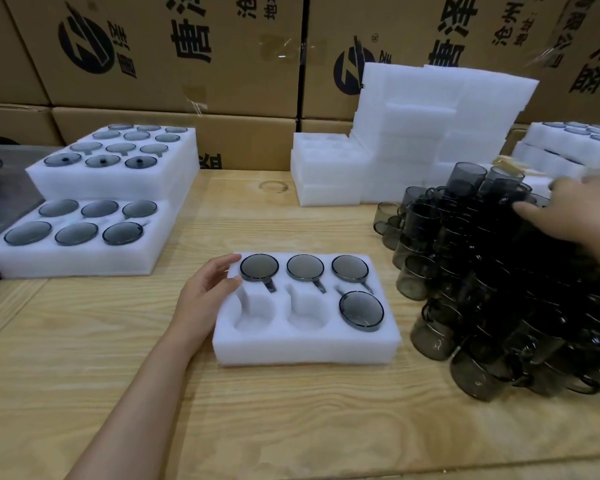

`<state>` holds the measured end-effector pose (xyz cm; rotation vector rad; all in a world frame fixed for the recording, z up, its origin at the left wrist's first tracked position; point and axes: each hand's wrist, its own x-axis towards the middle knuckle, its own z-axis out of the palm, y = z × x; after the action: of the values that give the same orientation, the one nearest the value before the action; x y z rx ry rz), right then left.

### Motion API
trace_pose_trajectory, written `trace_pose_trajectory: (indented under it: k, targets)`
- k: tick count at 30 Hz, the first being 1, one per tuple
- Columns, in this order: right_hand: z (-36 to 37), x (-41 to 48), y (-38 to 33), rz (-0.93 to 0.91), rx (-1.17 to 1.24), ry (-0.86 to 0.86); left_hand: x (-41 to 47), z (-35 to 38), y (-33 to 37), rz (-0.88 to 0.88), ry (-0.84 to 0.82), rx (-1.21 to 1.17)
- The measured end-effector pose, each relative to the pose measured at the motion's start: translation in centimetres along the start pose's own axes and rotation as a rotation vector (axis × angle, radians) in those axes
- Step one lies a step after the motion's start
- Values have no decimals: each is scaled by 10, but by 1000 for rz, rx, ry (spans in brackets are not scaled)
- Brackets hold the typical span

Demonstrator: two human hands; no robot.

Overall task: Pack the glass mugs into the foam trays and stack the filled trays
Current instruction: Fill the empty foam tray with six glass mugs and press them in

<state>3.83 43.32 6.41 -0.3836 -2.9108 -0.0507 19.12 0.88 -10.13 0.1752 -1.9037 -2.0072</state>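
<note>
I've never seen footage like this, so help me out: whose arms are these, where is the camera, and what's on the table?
No machine here: a person works with bare hands, filmed by one camera worn on the head, looking down at a wooden table. The left hand rests on the edge of a white foam tray holding four grey glass mugs; two near pockets are empty. The right hand reaches into a pile of loose mugs; whether it grips one is too blurred to tell. Filled trays sit stacked at left, empty foam trays behind, cardboard boxes beyond.
</note>
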Motion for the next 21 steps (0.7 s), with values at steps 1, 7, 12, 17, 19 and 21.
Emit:
trace_pose_trajectory:
  k: [1, 7, 12, 17, 19, 21]
  targets:
    - [8, 10, 9, 29, -21, -46, 0, 0, 0, 0, 4, -4]
    - [37, 43, 26, 23, 52, -80, 0, 2, 1, 8, 13, -8]
    - [51, 77, 35, -8, 40, -13, 0, 2, 1, 3, 22, -14]
    - [48, 80, 36, 3, 61, 73, -1, 3, 2, 3, 22, -18]
    - [39, 72, 34, 7, 102, 116, -1, 4, 3, 8, 23, -4]
    - [26, 58, 27, -48, 188, 110, -2, 4, 3, 7, 25, 4]
